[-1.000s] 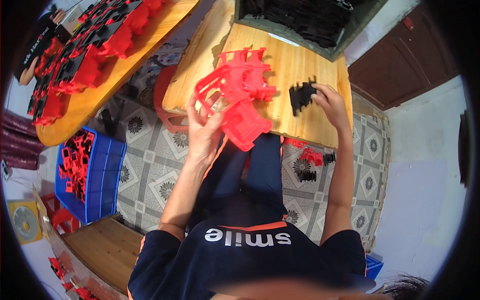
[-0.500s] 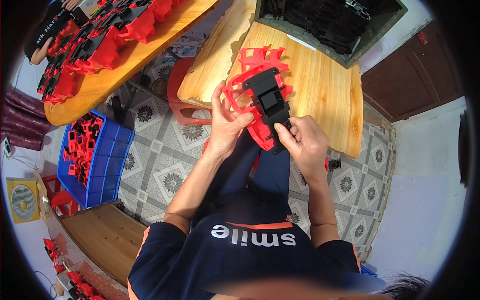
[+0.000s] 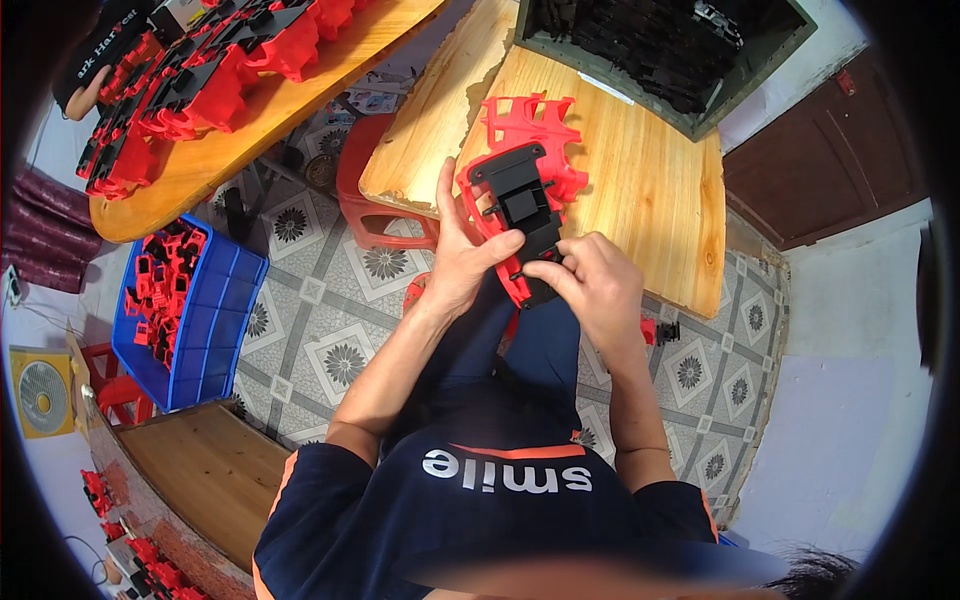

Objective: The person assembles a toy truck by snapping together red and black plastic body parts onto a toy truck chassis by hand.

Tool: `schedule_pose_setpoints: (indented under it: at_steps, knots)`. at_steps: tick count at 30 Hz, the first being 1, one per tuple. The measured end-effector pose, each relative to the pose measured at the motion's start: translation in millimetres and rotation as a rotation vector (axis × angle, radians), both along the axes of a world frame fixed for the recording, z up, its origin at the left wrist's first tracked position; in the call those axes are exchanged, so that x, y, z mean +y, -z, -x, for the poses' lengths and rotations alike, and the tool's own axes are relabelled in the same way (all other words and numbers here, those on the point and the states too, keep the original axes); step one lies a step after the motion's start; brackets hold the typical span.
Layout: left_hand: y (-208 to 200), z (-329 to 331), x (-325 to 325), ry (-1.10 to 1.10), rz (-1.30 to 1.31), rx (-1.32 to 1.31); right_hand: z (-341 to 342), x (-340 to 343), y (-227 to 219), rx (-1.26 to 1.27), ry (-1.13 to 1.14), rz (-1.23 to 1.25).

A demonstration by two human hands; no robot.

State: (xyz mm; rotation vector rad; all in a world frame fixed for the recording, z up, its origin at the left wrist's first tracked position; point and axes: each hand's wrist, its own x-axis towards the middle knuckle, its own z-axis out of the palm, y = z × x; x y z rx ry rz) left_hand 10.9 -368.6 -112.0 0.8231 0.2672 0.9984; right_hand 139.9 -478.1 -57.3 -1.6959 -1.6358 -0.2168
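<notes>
My left hand [image 3: 463, 262] grips a red plastic shell [image 3: 512, 286] along its left side, thumb on top and fingers round the edge. A black plastic plate [image 3: 512, 174] with a square raised middle sits in that shell. My right hand [image 3: 602, 290] is closed at the plate's lower right edge, with thumb and forefinger pressed against it. Whether the fingers also pinch a small part is hidden. The assembly is held tilted over my lap at the front of the wooden table [image 3: 660, 220]. Just beyond it, another red plastic frame [image 3: 530, 122] lies on the table.
A grey-green box [image 3: 690, 120] of black parts stands at the table's back. Far left, many red-and-black assemblies [image 3: 190, 95] cover another table [image 3: 230, 150], with a person [image 3: 90, 70] beside it. A blue crate [image 3: 215, 320] holds red parts. A red stool [image 3: 360, 190] stands between.
The held shell and plate have turned and tilted, now showing less red on the left. My right hand has shifted slightly left, its fingers further over the plate's lower edge.
</notes>
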Motion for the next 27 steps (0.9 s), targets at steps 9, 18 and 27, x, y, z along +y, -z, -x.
schedule_pose_setpoints:
  at_steps: [9,18,27]
  knots:
    - [-2.9,16.8,-6.8,-0.185,-0.209,0.242,15.1,77.2,5.1,0.593,-0.281,-0.057]
    - [-40.7,120.6,17.2,-0.530,-0.096,-0.001,71.9,89.7,13.1,0.909,-0.780,0.501]
    - [-28.6,199.7,-3.7,-1.044,-0.250,0.330,174.0,140.5,39.9,0.799,-1.058,0.422]
